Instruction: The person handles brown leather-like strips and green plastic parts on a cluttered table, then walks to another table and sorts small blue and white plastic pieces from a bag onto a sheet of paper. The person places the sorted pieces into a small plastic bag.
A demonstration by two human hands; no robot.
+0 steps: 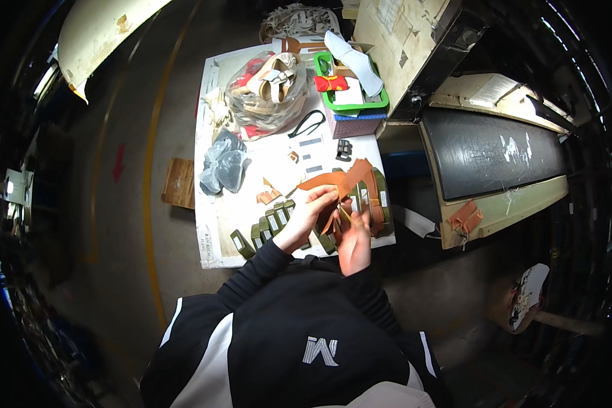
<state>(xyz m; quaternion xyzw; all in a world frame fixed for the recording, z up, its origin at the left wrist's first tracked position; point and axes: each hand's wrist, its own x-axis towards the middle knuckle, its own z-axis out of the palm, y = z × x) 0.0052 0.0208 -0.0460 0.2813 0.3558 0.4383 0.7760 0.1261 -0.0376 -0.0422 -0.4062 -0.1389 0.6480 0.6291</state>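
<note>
My left hand [310, 212] pinches a tan-brown leather piece [347, 179] with its fingertips, above the near part of the white table. Close beside it, my right hand [354, 239] is closed, with a thin yellowish sliver showing at its fingers; what it grips is too small to name. Under and around the hands stand several olive-green blocks [273, 222] with small white labels, in a row on the left. More green shapes [383, 197] lie to the right of the leather. Small tan scraps [268, 193] rest left of the hands.
At the back of the table [211, 231] sits a clear plastic bag [241, 109] with shoes. A grey plastic bag [224, 163] is at the left, a green tray [369, 105] at back right. A machine with a black board [496, 153] stands to the right.
</note>
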